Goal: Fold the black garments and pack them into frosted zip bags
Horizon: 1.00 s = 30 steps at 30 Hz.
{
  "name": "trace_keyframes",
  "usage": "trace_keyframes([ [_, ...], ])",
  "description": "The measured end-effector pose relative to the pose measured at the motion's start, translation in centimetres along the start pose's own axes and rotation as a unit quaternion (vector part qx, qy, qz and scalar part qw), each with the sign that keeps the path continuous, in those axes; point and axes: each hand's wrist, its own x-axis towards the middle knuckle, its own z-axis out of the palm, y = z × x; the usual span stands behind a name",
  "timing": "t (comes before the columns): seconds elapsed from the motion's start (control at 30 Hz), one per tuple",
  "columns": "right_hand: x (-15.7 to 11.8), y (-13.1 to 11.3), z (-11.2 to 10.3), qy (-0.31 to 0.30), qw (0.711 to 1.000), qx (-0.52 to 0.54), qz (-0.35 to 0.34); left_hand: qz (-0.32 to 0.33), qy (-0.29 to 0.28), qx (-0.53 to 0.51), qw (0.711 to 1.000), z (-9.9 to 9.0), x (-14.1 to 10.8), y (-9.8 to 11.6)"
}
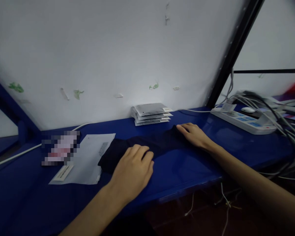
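A long, narrow piece of dark cloth [157,143] lies stretched across the blue table; its exact kind cannot be made out. My left hand [135,170] rests on its near left part, palm down, fingers lying over the fabric. At the far right end, my right hand [194,135] has the cloth's edge between thumb and fingers. The cloth's left end overlaps a flat frosted plastic bag [85,160] with a white label at its lower left corner. Just behind the cloth is a stack of several similar packed bags [151,109].
A blurred-out pinkish item [61,147] lies left of the frosted bag. At the right, a white power strip [245,121] has plugs and tangled cables [280,114]. A white wall [108,59] rises behind the blue table [182,168]. Loose cords hang below the front edge.
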Motion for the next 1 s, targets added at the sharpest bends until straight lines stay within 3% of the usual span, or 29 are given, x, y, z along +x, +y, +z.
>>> trace_keyframes([
  [0.1,0.1,0.0,0.1,-0.013,1.0,-0.011,0.004,-0.035,-0.044,-0.014,0.998,0.5,1.0,2.9],
  [0.2,-0.1,-0.2,-0.2,-0.01,1.0,0.002,-0.008,-0.081,-0.072,-0.024,0.994,1.3,1.7,4.4],
  [0.63,-2.7,0.1,-1.5,0.068,0.97,0.235,0.017,-0.143,-0.046,-0.06,0.987,1.8,0.9,4.9],
  [0.9,-5.1,-0.3,-3.4,0.071,0.913,0.386,0.115,-0.131,-0.047,-0.106,0.985,2.0,0.6,4.9],
  [1.0,-5.3,-1.3,-4.5,0.066,0.875,0.447,0.174,-0.129,-0.052,-0.12,0.983,1.8,0.5,5.0],
])
